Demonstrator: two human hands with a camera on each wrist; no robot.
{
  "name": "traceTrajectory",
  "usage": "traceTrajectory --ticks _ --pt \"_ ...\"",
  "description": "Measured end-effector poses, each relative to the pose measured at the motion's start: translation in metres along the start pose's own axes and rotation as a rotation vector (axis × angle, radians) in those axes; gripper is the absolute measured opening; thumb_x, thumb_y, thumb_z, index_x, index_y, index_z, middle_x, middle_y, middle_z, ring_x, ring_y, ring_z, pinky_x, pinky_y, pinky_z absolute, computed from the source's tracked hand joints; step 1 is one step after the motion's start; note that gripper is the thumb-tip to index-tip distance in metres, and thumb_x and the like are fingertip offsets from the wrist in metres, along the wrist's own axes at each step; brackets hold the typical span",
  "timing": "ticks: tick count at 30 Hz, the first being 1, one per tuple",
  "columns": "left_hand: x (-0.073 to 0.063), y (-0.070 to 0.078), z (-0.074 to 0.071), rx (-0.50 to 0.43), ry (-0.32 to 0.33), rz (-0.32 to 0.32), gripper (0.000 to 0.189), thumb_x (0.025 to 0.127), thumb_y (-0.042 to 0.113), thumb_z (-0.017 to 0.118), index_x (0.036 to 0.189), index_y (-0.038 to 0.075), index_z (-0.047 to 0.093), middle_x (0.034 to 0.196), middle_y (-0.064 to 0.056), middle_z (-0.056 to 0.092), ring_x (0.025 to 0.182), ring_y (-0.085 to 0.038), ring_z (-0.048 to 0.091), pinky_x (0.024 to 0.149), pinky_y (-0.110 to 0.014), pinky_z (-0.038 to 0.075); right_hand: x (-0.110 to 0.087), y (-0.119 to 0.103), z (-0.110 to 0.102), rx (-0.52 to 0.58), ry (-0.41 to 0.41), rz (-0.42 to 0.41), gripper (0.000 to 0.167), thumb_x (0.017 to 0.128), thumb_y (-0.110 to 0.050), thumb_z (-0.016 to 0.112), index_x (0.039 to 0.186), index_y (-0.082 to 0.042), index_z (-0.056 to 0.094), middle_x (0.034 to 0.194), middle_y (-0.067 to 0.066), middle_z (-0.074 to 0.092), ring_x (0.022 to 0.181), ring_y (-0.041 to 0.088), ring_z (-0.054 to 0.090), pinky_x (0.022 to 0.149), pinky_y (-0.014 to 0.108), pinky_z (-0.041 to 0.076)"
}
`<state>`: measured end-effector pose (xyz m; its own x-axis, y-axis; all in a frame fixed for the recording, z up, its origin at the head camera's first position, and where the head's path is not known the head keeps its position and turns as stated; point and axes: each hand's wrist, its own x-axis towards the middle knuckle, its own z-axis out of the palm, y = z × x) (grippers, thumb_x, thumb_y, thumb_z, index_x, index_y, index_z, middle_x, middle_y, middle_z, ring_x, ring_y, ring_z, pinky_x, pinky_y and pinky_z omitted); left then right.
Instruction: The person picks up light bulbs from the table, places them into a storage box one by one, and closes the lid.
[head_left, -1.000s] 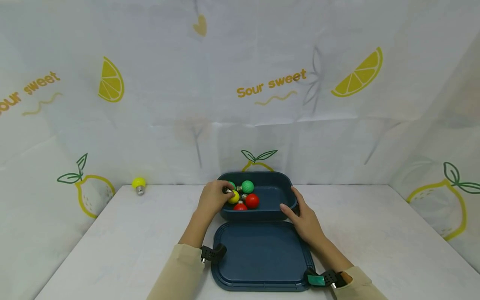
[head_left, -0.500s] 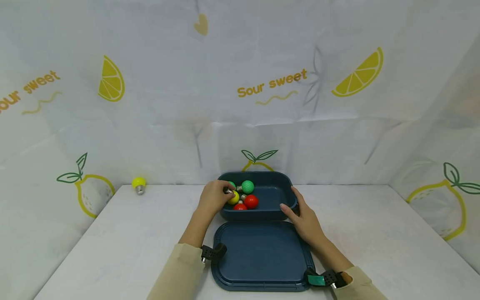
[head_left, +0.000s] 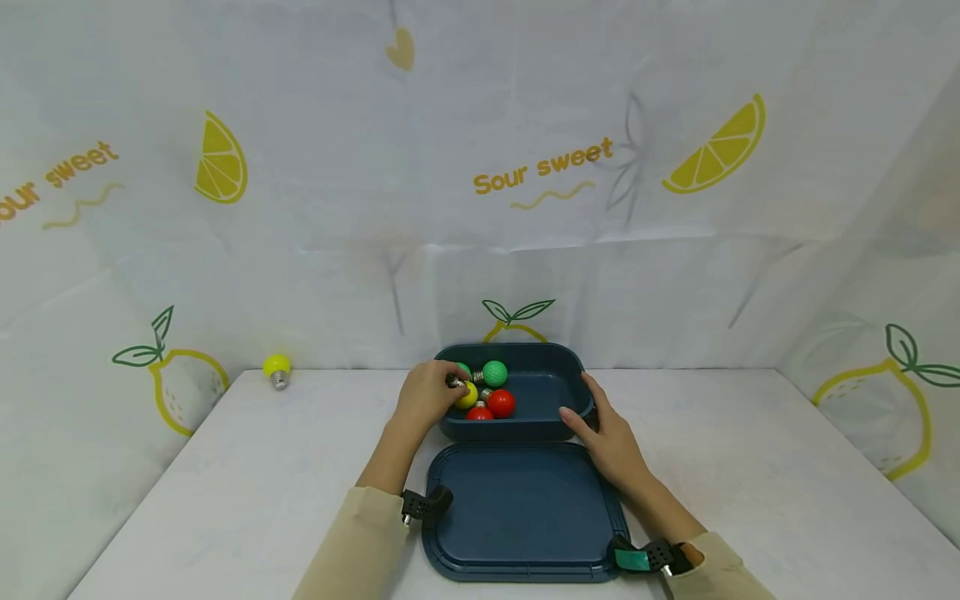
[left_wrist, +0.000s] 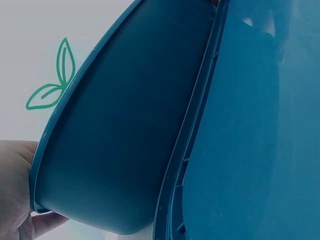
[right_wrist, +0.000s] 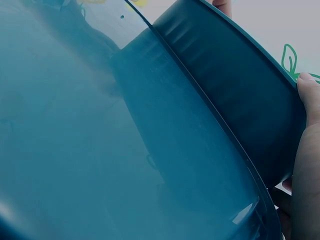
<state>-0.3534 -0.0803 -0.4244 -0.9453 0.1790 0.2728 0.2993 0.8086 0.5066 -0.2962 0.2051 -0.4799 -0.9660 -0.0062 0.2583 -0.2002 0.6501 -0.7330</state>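
Note:
A dark blue box (head_left: pixel 517 430) holds several round-headed light bulbs: red bulbs (head_left: pixel 502 404), green ones such as the green bulb (head_left: pixel 495 373), and a yellow bulb (head_left: pixel 468 396). My left hand (head_left: pixel 427 394) reaches over the box's left end, its thumb and fingertips pinching the yellow bulb near its metal base. Its other fingers are partly hidden. My right hand (head_left: pixel 611 446) grips the box's right end, thumb over the front rim and fingers along the outer side. In the right wrist view, the right thumb (right_wrist: pixel 310 92) lies at the box rim.
The flat blue lid (head_left: pixel 525 508) lies right in front of the box, under both wrists. Another yellow bulb (head_left: pixel 277 371) stands at the table's back left corner. A white cloth (head_left: pixel 337 292) with lemon prints hangs behind the table (head_left: pixel 225 500).

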Motion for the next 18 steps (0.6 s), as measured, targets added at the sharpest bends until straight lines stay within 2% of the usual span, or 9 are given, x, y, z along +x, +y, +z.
traceTrajectory --ticks 4,10,18 --pt "0.0006 -0.0009 0.0006 0.013 -0.005 0.007 0.014 0.088 0.019 0.079 0.101 0.014 0.080 0.104 -0.005 0.078 0.096 -0.023 0.069 0.086 -0.040 0.057 0.0002 -0.0001 0.0001 -0.001 -0.001 0.000 0.074 0.100 -0.046 0.057 0.162 -0.024 0.022 0.118 0.018 0.070 0.105 0.028 0.066 0.094 0.053 0.050" --pt "0.0011 -0.0027 0.0023 0.008 -0.015 0.015 0.015 0.088 0.019 0.079 0.102 0.015 0.080 0.106 -0.004 0.077 0.097 -0.023 0.069 0.085 -0.040 0.057 0.0000 0.0001 -0.0002 0.000 -0.002 -0.001 0.074 0.101 -0.046 0.057 0.162 -0.023 0.021 0.125 0.021 0.069 0.109 0.030 0.066 0.096 0.055 0.050" --pt "0.0007 -0.0047 0.0004 -0.072 -0.020 0.021 0.020 0.092 0.023 0.075 0.109 0.013 0.078 0.112 -0.004 0.077 0.099 -0.022 0.070 0.088 -0.041 0.058 -0.0002 0.0001 -0.0006 0.004 0.000 -0.013 0.074 0.100 -0.043 0.058 0.162 -0.022 0.022 0.102 0.012 0.071 0.090 0.018 0.063 0.081 0.037 0.049"
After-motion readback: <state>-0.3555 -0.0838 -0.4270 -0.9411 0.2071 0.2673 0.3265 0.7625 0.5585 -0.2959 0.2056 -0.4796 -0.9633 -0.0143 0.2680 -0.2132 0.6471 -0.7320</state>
